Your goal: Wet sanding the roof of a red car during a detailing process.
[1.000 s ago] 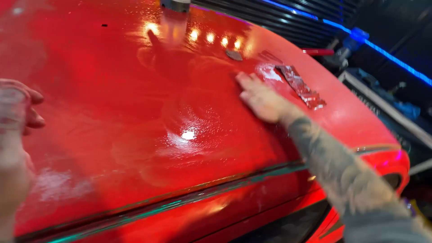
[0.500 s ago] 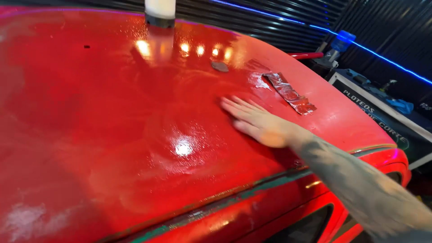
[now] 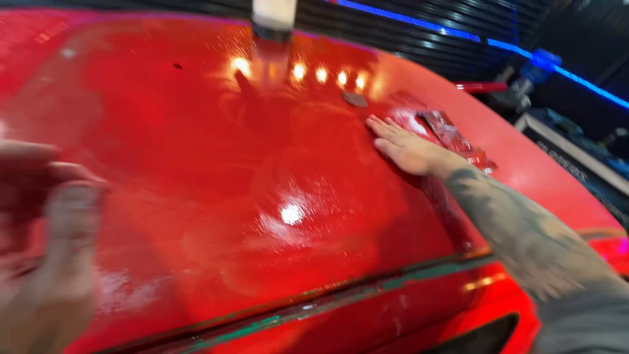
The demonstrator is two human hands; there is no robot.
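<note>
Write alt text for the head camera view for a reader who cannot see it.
A person's right hand lies flat, fingers spread, on a wet, glossy red car panel. The left hand is blurred at the near left edge, raised close to the camera. A white bottle stands at the panel's far edge.

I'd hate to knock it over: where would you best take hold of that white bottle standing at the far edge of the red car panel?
Probably around the white bottle body, from the side. It stands upright on the red panel, its dark base band showing; its top is out of frame. The right hand, lying flat, is nearer than the blurred left hand.
</note>
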